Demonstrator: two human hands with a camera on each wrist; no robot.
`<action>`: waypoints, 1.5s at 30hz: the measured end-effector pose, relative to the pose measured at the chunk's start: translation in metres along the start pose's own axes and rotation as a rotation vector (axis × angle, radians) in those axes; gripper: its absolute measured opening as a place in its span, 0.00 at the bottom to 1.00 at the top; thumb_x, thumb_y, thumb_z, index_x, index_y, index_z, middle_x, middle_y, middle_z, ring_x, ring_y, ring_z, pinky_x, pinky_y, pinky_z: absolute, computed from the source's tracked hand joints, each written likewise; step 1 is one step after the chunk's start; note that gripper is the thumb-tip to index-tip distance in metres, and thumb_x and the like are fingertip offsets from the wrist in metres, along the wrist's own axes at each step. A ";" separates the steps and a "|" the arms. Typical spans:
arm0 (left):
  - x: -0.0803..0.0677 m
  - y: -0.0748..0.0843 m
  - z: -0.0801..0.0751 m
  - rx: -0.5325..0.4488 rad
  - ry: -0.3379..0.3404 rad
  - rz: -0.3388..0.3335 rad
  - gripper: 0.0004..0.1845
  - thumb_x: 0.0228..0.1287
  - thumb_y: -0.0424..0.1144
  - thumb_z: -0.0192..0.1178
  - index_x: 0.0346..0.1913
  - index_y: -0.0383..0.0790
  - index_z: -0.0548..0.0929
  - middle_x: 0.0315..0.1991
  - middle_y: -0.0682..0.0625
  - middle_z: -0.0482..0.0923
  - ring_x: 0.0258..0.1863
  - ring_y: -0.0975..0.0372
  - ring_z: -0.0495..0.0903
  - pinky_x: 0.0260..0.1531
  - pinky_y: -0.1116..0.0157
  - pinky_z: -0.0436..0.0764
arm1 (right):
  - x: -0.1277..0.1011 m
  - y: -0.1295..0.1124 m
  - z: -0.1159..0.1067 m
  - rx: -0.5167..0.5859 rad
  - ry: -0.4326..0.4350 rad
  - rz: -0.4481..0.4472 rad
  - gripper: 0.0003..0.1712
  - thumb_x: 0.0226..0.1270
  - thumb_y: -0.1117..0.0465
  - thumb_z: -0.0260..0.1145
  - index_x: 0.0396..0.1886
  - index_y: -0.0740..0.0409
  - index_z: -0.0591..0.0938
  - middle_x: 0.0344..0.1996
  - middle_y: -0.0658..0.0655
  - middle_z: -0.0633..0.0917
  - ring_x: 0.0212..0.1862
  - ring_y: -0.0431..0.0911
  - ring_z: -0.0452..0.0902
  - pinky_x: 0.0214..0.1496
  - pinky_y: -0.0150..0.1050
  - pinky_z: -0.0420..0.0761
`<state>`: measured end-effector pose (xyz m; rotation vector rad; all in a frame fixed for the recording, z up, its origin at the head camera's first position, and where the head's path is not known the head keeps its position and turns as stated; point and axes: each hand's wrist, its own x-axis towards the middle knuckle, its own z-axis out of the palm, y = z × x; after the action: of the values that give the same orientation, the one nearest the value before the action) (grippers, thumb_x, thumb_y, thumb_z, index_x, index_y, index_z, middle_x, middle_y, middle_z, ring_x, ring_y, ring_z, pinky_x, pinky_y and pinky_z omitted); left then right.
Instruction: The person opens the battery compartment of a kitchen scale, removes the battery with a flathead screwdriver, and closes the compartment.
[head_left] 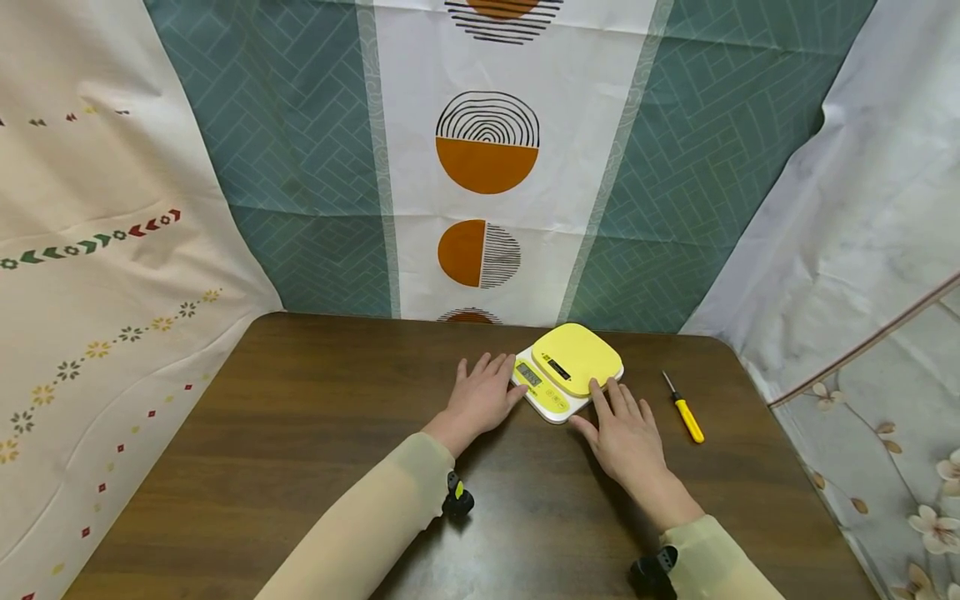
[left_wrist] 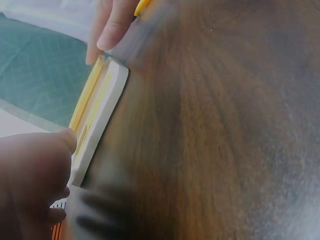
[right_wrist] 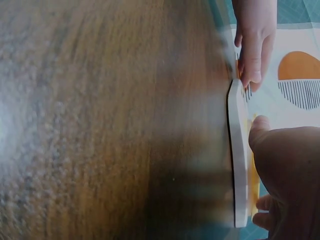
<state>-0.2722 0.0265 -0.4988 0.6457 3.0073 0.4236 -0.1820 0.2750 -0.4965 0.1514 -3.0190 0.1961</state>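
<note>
Patterned cloth hangs behind a dark brown wooden table (head_left: pixel 315 467). Toward its far edge sits a small kitchen scale with a yellow platform and white base (head_left: pixel 567 369). The left hand (head_left: pixel 482 398) lies flat, fingers straight and spread, its fingertips touching the scale's left edge by the display. The right hand (head_left: pixel 626 433) is likewise outstretched, fingertips against the near right edge, so the two hands seem to brace it from both sides. A yellow-handled screwdriver (head_left: pixel 684 408) lies just right of the right hand, untouched.
</note>
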 end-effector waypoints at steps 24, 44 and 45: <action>0.000 0.002 0.004 0.042 -0.007 0.017 0.37 0.87 0.63 0.51 0.86 0.47 0.68 0.85 0.47 0.65 0.85 0.47 0.60 0.81 0.33 0.55 | 0.000 -0.006 0.002 0.037 -0.016 -0.006 0.50 0.84 0.37 0.65 0.86 0.68 0.64 0.80 0.78 0.67 0.80 0.72 0.65 0.80 0.73 0.61; -0.002 0.001 0.006 0.024 -0.007 0.019 0.37 0.86 0.64 0.52 0.86 0.47 0.69 0.86 0.49 0.64 0.86 0.48 0.60 0.81 0.33 0.54 | -0.002 -0.007 0.001 0.050 -0.056 -0.017 0.52 0.83 0.36 0.65 0.87 0.69 0.62 0.81 0.78 0.66 0.81 0.72 0.63 0.81 0.70 0.62; -0.002 0.001 0.006 0.020 -0.006 0.019 0.37 0.86 0.64 0.52 0.86 0.47 0.69 0.86 0.49 0.64 0.86 0.48 0.60 0.81 0.33 0.55 | -0.002 -0.007 0.000 0.047 -0.052 -0.020 0.52 0.83 0.37 0.65 0.87 0.69 0.63 0.80 0.79 0.66 0.81 0.72 0.63 0.81 0.70 0.62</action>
<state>-0.2692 0.0284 -0.5043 0.6762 3.0063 0.3920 -0.1789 0.2681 -0.4963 0.1934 -3.0649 0.2659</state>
